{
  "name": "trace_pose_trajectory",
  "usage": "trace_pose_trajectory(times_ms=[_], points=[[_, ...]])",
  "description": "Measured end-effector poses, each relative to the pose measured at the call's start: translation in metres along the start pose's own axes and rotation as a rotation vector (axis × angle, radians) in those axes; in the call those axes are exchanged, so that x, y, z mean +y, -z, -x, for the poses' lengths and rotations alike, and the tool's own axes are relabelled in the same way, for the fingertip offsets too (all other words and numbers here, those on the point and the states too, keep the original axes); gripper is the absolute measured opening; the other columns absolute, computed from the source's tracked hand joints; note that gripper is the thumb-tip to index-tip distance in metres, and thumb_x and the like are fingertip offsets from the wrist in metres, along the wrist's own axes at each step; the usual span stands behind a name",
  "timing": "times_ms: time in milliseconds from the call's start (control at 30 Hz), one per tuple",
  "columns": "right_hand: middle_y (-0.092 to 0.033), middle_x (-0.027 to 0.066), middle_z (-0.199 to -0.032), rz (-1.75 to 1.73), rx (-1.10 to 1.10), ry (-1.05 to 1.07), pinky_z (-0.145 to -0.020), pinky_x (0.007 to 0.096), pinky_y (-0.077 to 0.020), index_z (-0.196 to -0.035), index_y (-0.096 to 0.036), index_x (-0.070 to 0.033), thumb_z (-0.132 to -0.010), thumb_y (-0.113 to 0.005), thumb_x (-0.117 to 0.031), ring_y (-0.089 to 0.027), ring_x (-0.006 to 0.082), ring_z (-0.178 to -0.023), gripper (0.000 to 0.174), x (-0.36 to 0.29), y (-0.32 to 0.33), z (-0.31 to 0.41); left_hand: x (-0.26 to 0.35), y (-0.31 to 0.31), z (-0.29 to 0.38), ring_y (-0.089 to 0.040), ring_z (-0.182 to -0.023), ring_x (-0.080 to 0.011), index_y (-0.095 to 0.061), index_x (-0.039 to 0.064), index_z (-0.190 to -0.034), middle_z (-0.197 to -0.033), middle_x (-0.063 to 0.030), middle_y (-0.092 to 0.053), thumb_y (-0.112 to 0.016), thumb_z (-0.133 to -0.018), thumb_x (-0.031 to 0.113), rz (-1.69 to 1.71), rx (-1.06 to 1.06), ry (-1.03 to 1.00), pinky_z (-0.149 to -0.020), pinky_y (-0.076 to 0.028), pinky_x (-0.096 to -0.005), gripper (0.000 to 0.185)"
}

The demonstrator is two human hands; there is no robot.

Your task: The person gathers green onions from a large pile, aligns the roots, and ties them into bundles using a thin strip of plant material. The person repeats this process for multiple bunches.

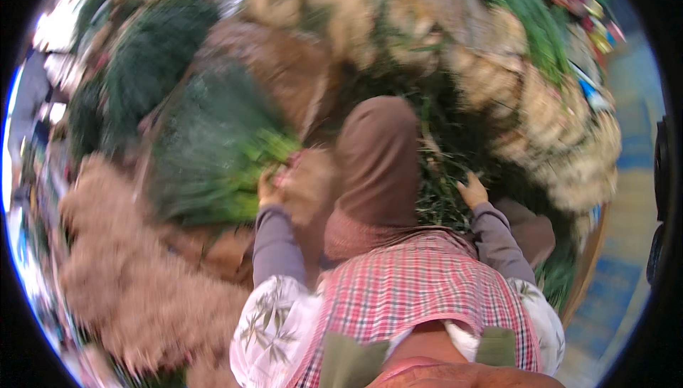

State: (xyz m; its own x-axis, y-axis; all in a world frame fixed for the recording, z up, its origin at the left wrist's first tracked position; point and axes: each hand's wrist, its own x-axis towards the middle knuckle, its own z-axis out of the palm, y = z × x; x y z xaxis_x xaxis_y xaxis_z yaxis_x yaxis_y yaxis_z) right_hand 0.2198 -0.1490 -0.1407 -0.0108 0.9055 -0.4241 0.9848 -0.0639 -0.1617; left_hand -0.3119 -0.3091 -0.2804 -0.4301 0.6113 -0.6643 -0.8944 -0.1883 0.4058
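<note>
My left hand grips a big bundle of green onions near its base. The leaves fan out to the left, and the pinkish bulbs and pale roots point right; motion blurs them. At my right, my right hand is held with finger and thumb apart over loose green leaves and stalks, and nothing shows in it. My bent knee in brown cloth stands between the two hands.
Root-ended bundles are heaped at the lower left. More bundles curve along the top and right. Dark green leafy bundles lie at the upper left, beside a brown sheet. A blue and tan floor surface shows at the far right.
</note>
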Motion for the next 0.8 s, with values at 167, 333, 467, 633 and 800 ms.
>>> trace_pose_trajectory(times_ms=[167,333,467,633,800], points=[[-0.025,0.0198,-0.141,-0.2,0.243,0.029,-0.103,0.0429,-0.0288,-0.138,-0.024,-0.006,-0.078,-0.06,-0.048,-0.027,0.0367,-0.129,0.082,-0.024,0.031,-0.038,0.014,0.0,-0.011,-0.06,-0.08,-0.0263,-0.059,0.007,-0.1,-0.093,-0.01,-0.063,-0.062,-0.074,0.045,-0.234,0.118,0.257,-0.072,-0.051,-0.0379,0.046],[-0.014,0.0241,-0.144,-0.129,-0.169,-0.05,-0.107,0.0463,-0.0171,-0.141,-0.016,-0.005,-0.072,-0.053,-0.064,-0.015,0.0385,-0.133,0.098,-0.088,-0.008,-0.068,0.027,0.007,-0.024,-0.044,-0.079,-0.0119,-0.054,0.017,-0.1,-0.089,0.0029,-0.055,-0.039,-0.08,0.058,-0.378,0.143,0.291,-0.07,-0.023,-0.0291,0.048],[-0.017,0.0217,-0.143,0.181,-0.234,0.471,-0.106,0.0508,-0.0141,-0.14,-0.021,-0.011,-0.073,-0.056,-0.056,-0.016,0.0377,-0.133,0.088,-0.097,-0.042,-0.03,0.042,0.034,-0.048,-0.052,-0.105,-0.0152,-0.055,0.011,-0.116,-0.109,-0.0022,-0.06,-0.034,-0.084,0.041,-0.618,0.273,-0.039,-0.093,-0.031,-0.0342,0.048],[-0.018,0.0161,-0.145,-0.016,-0.533,0.521,-0.107,0.0449,-0.018,-0.14,-0.025,-0.015,-0.069,-0.064,-0.052,-0.018,0.0343,-0.133,0.09,-0.047,-0.012,-0.07,0.055,-0.12,0.008,-0.057,-0.086,-0.0255,-0.057,-0.002,-0.102,-0.096,-0.0136,-0.059,-0.059,-0.073,0.017,-0.805,0.504,-0.67,-0.072,-0.047,-0.0386,0.034],[-0.044,0.0155,-0.131,-0.2,-0.161,0.444,-0.101,0.0375,-0.0331,-0.131,-0.041,-0.008,-0.073,-0.064,-0.041,-0.042,0.0289,-0.121,0.07,-0.04,0.135,-0.093,-0.006,-0.347,0.039,-0.057,-0.097,-0.0211,-0.05,0.004,-0.115,-0.106,-0.0087,-0.056,-0.054,-0.085,0.016,-0.879,-0.489,-0.37,-0.082,-0.046,-0.0312,0.033]])
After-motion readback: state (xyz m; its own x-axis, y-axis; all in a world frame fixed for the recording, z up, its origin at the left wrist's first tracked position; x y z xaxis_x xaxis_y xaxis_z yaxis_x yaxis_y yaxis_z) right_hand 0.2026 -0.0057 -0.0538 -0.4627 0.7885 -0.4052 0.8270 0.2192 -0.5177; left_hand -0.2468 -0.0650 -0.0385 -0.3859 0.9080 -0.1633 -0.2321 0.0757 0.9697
